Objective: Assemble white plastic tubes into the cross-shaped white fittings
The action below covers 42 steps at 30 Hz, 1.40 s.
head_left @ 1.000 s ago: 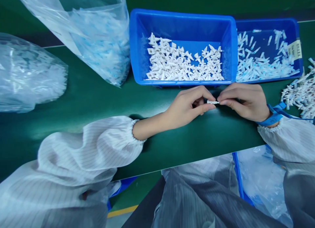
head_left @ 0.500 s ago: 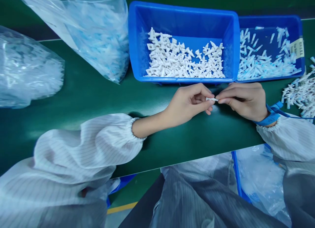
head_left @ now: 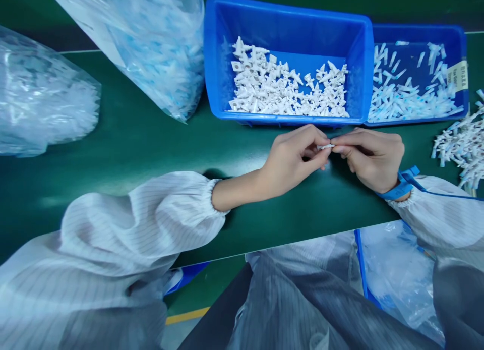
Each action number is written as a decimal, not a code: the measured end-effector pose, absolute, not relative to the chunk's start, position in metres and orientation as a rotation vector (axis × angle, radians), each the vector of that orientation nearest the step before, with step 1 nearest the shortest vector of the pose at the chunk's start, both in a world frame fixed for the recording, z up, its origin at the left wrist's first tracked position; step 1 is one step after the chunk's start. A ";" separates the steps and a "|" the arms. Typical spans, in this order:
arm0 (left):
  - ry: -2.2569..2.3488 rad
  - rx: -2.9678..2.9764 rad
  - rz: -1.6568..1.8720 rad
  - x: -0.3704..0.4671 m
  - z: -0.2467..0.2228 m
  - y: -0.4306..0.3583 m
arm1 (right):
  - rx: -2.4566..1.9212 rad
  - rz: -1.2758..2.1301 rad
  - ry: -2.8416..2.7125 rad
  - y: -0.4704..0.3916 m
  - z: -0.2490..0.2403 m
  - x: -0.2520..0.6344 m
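Observation:
My left hand is closed in a pinch, with a small white plastic fitting between its thumb and fingertips. The fitting lies roughly sideways, low over the table, just in front of the larger bin. My right hand meets it from the other side, its thumb and forefinger pinched on the fitting's right end. Those fingertips cover that end, so whether a second piece is joined there does not show. A blue strap with a cord circles my right wrist.
A blue bin holds many white fittings. Beside it, another blue bin contains pale blue-tipped tubes. Joined-looking white and blue pieces lie heaped at right. Two clear bags of parts stand at left. The green table's front edge crosses below.
My right hand has shifted slightly left and its fingertips now sit closer to my left hand's, covering more of the fitting's end. The whole view has moved a little.

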<state>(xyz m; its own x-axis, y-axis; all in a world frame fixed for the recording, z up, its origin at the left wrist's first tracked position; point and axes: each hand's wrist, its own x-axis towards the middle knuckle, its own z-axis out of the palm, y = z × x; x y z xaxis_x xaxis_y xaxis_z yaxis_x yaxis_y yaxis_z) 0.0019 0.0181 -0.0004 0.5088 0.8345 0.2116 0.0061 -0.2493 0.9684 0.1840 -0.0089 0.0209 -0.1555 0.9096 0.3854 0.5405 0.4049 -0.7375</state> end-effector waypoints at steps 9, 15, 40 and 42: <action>0.786 2.001 0.979 0.002 -0.004 0.019 | -1.237 0.496 -1.867 -0.009 0.024 0.186; 0.823 2.036 0.948 0.004 -0.003 0.020 | -1.276 0.413 -1.958 -0.008 0.022 0.187; 0.730 1.956 0.736 0.004 0.005 0.025 | -1.032 0.344 -2.449 0.009 0.038 0.229; 0.709 1.979 0.728 0.002 0.006 0.026 | -1.033 0.312 -2.416 0.007 0.039 0.226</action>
<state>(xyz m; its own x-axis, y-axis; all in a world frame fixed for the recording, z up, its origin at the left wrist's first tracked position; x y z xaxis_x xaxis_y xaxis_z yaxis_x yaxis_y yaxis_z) 0.0019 0.0257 0.0058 0.6648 0.7154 0.2151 0.1961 -0.4449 0.8738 0.2256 0.0065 0.0394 -0.5932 0.7261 0.3477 0.6139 0.6874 -0.3881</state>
